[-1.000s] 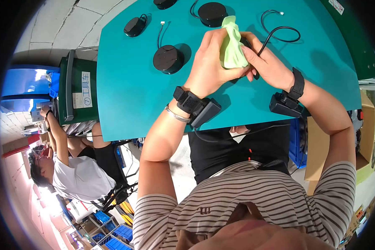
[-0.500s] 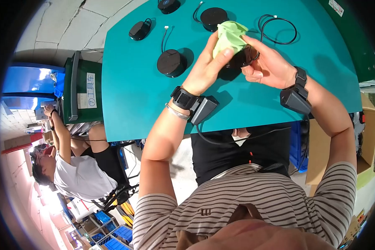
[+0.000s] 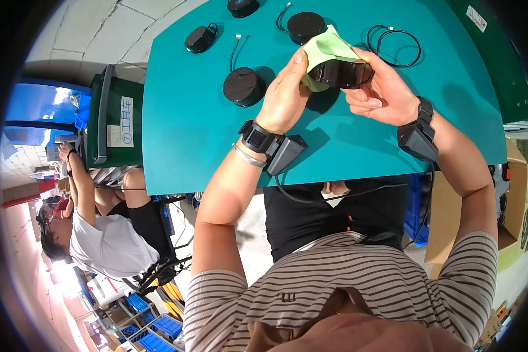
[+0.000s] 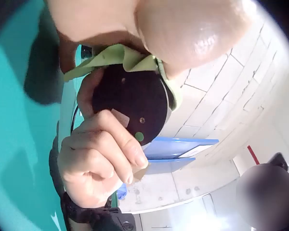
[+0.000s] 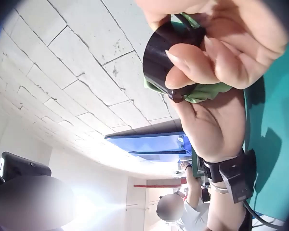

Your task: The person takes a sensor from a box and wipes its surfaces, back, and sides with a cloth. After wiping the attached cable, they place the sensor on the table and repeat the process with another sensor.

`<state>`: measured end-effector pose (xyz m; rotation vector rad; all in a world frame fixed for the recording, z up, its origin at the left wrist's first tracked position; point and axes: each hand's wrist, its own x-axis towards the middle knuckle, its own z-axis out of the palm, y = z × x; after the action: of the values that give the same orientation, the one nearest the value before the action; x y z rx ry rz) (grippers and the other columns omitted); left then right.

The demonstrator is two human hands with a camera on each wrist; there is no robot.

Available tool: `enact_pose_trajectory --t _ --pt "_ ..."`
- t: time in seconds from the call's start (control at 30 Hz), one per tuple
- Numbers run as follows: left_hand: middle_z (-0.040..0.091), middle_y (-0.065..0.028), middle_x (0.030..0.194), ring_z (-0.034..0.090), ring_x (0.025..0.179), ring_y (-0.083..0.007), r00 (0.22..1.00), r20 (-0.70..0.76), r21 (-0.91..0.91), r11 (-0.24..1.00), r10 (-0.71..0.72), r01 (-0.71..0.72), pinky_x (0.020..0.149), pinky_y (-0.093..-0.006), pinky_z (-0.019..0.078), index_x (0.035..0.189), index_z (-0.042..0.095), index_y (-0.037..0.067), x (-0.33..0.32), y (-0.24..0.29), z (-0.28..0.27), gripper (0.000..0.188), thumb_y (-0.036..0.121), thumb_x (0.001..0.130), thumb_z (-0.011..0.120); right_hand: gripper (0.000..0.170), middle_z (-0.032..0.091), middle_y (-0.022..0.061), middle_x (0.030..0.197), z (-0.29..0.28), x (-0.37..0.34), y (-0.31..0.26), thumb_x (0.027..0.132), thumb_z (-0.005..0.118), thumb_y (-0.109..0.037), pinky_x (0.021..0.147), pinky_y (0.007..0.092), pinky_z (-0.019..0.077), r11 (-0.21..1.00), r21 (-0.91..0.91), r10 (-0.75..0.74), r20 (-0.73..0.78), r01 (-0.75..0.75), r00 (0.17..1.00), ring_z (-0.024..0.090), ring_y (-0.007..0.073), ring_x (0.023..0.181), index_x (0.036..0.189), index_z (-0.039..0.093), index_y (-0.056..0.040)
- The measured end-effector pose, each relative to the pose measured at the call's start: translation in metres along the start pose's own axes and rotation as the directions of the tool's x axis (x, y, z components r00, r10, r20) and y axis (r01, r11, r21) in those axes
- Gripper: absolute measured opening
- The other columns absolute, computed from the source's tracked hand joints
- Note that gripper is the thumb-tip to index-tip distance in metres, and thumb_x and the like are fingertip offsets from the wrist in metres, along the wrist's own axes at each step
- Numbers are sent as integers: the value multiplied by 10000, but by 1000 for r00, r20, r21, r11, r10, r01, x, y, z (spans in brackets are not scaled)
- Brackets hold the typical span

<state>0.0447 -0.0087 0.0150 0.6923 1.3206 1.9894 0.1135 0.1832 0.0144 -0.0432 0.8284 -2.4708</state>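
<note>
A black round device (image 3: 341,75) with a smooth, shiny side is held up over the table between both hands. My left hand (image 3: 284,97) grips a light green cloth (image 3: 330,48) that wraps the device's far and left side. My right hand (image 3: 387,91) holds the device at its right edge, thumb and fingers on either side. Its flat dark face, with a small pale label (image 4: 119,118), screws and a green dot (image 4: 139,137), shows in the left wrist view. In the right wrist view, curled fingers (image 5: 195,65) lie across the device.
Similar black devices with short cables stand on the green table (image 3: 205,146): one at the left (image 3: 243,87), one behind the cloth (image 3: 305,27), others farther back (image 3: 200,39). A looped black cable (image 3: 418,56) lies at the right. Another person (image 3: 108,243) sits at the left.
The cloth has gone from bunched between the hands to spread over the device. The device has turned, so its shiny side now shows. The right hand has shifted to its right edge.
</note>
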Motion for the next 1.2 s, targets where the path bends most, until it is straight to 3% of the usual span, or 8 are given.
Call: enact_pose_trajectory --t 0.17,0.33,0.43,0.53,0.6,0.83,1.0,1.2 --pt "478 -62 1358 440 1240 -158 999 -11 25 999 37 -36 1038 -315 338 1443 322 49 0 1 -4 541 366 1013 408 421 446 14 583 0 -1 -1 992 357 -450 473 231 276 1000 -18 -8 67 9 998 329 82 458 909 557 -89" --pt "433 -84 1389 409 1264 -174 996 24 243 966 84 -88 1079 -331 284 1446 296 20 -4 0 -3 532 289 1007 431 423 531 34 647 15 -2 9 997 356 -462 513 224 344 892 -438 -261 -300 111 917 402 92 491 1011 551 -86" --pt "445 -82 1367 407 1256 -163 984 124 409 897 128 -169 1070 -318 295 1442 302 27 -5 6 1 530 292 1005 440 394 575 41 772 6 -2 16 994 416 -428 503 205 420 764 -621 -365 -190 176 911 536 86 579 1160 479 -77" --pt "480 -91 1320 437 1222 -159 990 102 428 894 100 -135 1043 -297 329 1420 341 37 -3 4 1 481 272 1011 432 426 575 30 811 15 -8 16 980 474 -400 498 196 442 633 -765 -308 -106 121 945 580 80 630 1239 435 -63" --pt "558 -84 1185 513 1084 -137 991 55 405 904 124 -135 945 -276 407 1360 413 23 -2 1 0 461 318 1007 441 447 575 27 819 11 -7 16 976 486 -399 497 198 443 629 -771 -281 -112 95 953 578 78 629 1263 424 -62" --pt "602 -50 1139 536 1020 -108 951 -286 143 986 118 -79 898 -250 417 1254 526 -2 0 -3 -14 435 344 1014 416 511 602 72 795 12 -4 16 989 438 -406 559 215 445 643 -750 -320 -81 154 944 551 88 603 1388 345 -101" --pt "581 -87 1211 554 1076 -141 953 -267 150 983 143 -105 939 -283 428 1295 483 -15 -2 3 -8 433 309 1020 396 515 601 77 760 9 -1 15 987 449 -407 536 211 446 609 -762 -459 -113 220 881 542 80 583 1385 343 -97" --pt "579 -35 1168 502 1042 -96 980 -183 285 958 75 -20 900 -240 383 1294 496 -1 -6 2 -1 440 327 1013 420 531 600 71 773 4 -1 11 982 462 -417 525 207 448 582 -798 -452 -157 158 878 548 74 582 1371 349 -75"
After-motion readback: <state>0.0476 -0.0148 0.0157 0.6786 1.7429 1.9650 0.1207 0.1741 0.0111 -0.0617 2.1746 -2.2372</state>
